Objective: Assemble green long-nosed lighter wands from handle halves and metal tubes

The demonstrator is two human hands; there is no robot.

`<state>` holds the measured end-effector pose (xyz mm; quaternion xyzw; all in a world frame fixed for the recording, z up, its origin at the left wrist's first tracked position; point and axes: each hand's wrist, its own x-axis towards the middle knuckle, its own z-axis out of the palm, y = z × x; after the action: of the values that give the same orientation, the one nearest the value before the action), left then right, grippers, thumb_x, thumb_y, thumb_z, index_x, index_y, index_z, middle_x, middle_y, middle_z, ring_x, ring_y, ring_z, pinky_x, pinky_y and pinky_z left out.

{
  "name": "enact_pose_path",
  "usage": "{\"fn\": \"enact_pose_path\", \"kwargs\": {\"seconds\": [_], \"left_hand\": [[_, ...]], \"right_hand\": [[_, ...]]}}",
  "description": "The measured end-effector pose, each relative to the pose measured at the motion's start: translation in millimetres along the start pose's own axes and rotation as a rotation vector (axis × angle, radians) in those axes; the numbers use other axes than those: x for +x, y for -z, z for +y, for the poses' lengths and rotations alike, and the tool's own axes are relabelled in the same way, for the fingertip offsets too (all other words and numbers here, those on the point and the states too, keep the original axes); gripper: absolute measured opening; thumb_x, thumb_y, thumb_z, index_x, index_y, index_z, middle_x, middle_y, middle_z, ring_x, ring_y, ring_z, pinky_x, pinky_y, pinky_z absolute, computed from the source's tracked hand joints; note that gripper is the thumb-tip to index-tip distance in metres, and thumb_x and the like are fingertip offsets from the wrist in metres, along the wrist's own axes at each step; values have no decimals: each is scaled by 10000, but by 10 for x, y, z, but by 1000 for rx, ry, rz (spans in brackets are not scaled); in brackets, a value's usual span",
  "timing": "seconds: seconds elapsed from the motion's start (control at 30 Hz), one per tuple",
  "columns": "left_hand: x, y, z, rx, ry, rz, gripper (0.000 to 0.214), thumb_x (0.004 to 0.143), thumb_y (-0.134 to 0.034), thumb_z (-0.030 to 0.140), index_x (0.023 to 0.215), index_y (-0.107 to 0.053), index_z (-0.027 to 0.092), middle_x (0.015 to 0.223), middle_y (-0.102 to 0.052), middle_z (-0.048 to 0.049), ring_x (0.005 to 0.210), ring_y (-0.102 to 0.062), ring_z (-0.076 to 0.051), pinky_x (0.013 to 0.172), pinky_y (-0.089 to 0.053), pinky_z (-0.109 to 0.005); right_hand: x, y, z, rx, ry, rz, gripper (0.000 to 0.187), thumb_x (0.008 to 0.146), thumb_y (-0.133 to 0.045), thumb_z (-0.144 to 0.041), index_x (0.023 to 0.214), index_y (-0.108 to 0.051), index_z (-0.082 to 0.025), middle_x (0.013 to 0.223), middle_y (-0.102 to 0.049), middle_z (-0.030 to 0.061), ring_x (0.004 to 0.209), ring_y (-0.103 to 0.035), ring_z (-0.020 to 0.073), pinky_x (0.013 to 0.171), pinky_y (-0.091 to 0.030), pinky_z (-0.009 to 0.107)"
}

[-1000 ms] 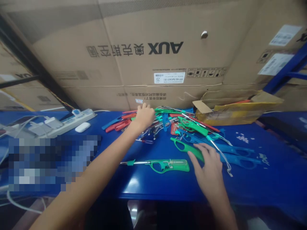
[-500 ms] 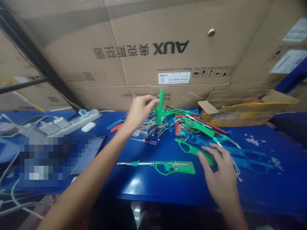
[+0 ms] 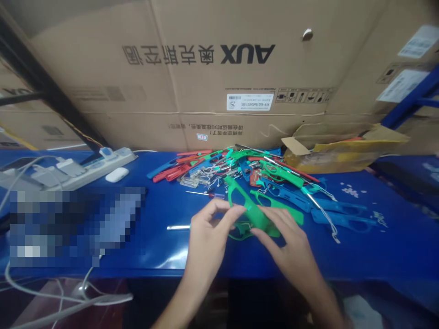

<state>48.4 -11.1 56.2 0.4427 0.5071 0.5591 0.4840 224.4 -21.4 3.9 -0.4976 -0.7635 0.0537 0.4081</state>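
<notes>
A green lighter casing [image 3: 258,214] is held up in front of me between both hands. My left hand [image 3: 212,224] pinches its left side near the trigger opening. On the other side, the fingers and thumb of my right hand [image 3: 288,233] close around its handle end. Below lies a green lighter with a metal tube [image 3: 178,227], largely covered by my hands. Another green casing half [image 3: 286,210] rests on the table just behind my right fingers. A screwdriver [image 3: 215,195] lies beyond my left hand, partly hidden.
A pile of lighter parts [image 3: 236,164] in several colours covers the back of the blue table [image 3: 154,246]. An open carton [image 3: 336,155] stands at the back right. Blue casings [image 3: 343,219] lie on the right; a power strip [image 3: 92,171] and white earbud case [image 3: 117,174] are left.
My left hand has brought the green casing down from above the pile toward me. My right hand has left the casing on the table and now grips the held one.
</notes>
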Motion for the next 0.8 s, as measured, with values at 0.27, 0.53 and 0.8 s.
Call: {"fn": "enact_pose_path", "kwargs": {"seconds": [0.27,0.53,0.8], "left_hand": [[29,443,-212,366,-229,24,273,880,-730,410,1085,-648,251,1110,-708,-21,992,-654,-196,883,-529,-334],[76,745,-408,987,-726,-210,401,1026,-559,299,1422,-493,287,1302,-658,-52,1224,-535,-254,1143,-287,-521],[69,691,-418,1000,-820,-199,194,999,-595,190,1170,-655,260,989,-753,12,1018,-610,-225,1170,-192,-585]], "right_hand": [[-5,169,255,-195,126,24,333,949,-649,-305,1262,-601,-202,1048,-721,84,980,-649,248,866,-510,404],[-17,284,357,-96,99,-256,355,964,-631,-299,1316,-584,-313,1197,-644,56,1140,-583,228,948,-500,397],[-74,283,405,-86,17,-248,360,1010,-558,-338,1369,-545,-351,1281,-663,27,1235,-578,230,1049,-477,425]]}}
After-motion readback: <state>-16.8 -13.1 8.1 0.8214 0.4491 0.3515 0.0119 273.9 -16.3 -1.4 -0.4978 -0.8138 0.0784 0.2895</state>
